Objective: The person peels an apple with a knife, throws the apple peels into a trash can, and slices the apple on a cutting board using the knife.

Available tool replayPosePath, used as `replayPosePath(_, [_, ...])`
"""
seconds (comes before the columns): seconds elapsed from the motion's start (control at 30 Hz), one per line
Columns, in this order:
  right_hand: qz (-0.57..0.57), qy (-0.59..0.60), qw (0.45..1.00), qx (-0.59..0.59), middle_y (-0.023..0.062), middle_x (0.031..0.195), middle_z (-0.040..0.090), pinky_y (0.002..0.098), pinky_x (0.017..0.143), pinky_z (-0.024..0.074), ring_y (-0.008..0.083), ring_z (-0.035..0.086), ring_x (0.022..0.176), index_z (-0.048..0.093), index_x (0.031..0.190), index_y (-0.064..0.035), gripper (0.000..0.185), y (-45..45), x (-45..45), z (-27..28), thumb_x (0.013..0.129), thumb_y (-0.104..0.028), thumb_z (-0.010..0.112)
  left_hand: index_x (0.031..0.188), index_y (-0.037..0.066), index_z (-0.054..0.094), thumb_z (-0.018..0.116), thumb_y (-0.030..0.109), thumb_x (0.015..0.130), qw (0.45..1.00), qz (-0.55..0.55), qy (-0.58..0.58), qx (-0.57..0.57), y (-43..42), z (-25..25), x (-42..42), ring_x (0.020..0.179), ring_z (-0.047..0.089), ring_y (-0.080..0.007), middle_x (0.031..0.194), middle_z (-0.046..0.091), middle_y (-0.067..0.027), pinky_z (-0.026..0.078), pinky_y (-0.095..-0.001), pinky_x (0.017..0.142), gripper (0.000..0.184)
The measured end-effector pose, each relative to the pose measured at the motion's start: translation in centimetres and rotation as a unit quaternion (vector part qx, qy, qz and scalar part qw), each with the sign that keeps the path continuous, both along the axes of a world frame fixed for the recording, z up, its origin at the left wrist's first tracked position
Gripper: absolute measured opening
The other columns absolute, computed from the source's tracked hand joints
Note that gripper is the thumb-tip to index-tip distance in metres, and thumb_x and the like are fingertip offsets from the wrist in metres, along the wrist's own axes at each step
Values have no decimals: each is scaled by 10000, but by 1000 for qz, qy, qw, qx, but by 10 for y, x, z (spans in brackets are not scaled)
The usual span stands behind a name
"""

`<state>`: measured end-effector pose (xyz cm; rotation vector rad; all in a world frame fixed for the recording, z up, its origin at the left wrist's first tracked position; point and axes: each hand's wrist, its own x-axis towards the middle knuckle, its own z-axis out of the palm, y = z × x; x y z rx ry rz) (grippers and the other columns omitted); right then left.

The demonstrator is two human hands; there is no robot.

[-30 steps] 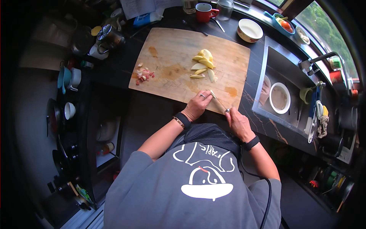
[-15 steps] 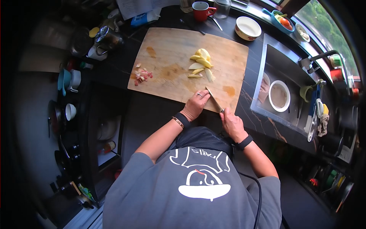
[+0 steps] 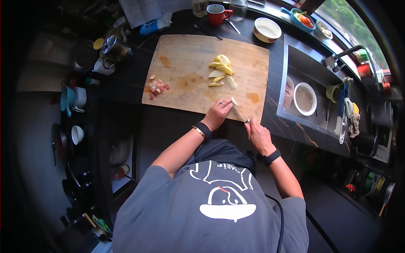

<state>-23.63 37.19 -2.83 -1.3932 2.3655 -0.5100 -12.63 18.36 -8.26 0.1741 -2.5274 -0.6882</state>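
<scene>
My right hand (image 3: 259,135) is closed around the handle of a knife (image 3: 241,113), whose narrow blade points up and left over the near edge of the cutting board (image 3: 190,46). My left hand (image 3: 217,113), fingers pinched together, rests at that edge beside the blade tip. A small pale piece (image 3: 234,101) shows at its fingertips, touching or very near the blade; its kind is unclear. Just beyond, a loose pile of yellow-skinned pale wedges (image 3: 221,69) lies on the board. Small pink and white chopped bits (image 3: 157,87) sit at the board's left.
Right of the board is a sink (image 3: 282,84) with a white bowl (image 3: 305,99) in it. A floral bowl (image 3: 267,30) and a red mug (image 3: 217,15) stand behind the board. A blue bowl of vegetables (image 3: 303,20) is on the windowsill. Dark cookware hangs or stands at left.
The knife has turned so its blade looks thinner, and a pale piece now shows near its tip. Both hands stay almost in place; the whole view has shifted slightly.
</scene>
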Motion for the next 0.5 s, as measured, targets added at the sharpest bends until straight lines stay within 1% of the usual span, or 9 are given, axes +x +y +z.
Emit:
replayPosePath(0.13, [-14,8,999,51,225,714,615,500,509,493,418,613,591,430,909,-36,262,-13,5,-7,968,-288,466,1048,-21,605,549,-13,779,1000,19,0,-4,3,-2,-1,992,595,-289,1097,605,-150,464,-373,910,275])
replayPosePath(0.2, [-19,12,998,66,225,713,615,497,507,497,416,615,590,427,909,-37,265,-7,10,-13,968,-292,464,1039,-19,610,545,16,779,1000,28,-7,-6,4,3,0,994,584,-286,1096,604,-144,481,-332,886,270])
replayPosePath(0.23, [-22,19,999,39,222,707,613,497,508,498,417,614,588,422,912,-40,260,2,11,-19,968,-291,463,1039,-19,610,545,16,779,1000,27,-7,-6,5,1,1,994,584,-286,1096,604,-144,481,-332,886,270])
replayPosePath(0.27, [-23,28,999,11,219,701,611,498,508,499,419,612,586,416,915,-43,256,10,11,-22,968,-290,462,1049,-21,609,543,-3,774,1000,26,-6,-3,4,-3,1,1000,590,-285,1091,606,-147,470,-351,904,283])
replayPosePath(0.3, [-23,31,999,10,219,701,611,498,508,499,419,612,586,416,915,-43,256,20,12,-20,968,-290,462,1059,-22,608,542,-21,770,1000,26,-4,1,4,-3,0,1007,595,-285,1087,608,-151,460,-370,923,297])
replayPosePath(0.37, [-23,1,999,41,213,703,608,501,526,495,427,611,612,412,915,-48,248,39,12,-13,968,-285,462,1064,-19,609,541,-22,771,1000,19,0,1,3,0,1,1005,597,-289,1083,610,-153,464,-369,917,301])
replayPosePath(0.4, [-23,4,999,40,213,703,608,501,526,495,427,611,612,412,915,-48,248,44,10,-9,968,-285,462,1069,-15,610,541,-23,773,1000,12,0,4,2,2,1,1003,598,-293,1079,612,-154,468,-369,911,304])
replayPosePath(0.5, [-19,-39,998,49,214,729,609,510,568,480,436,607,672,405,909,-41,247,47,6,11,965,-272,473,1064,-6,617,549,-17,787,999,-2,16,31,-2,4,4,991,605,-298,1066,615,-159,482,-360,889,285])
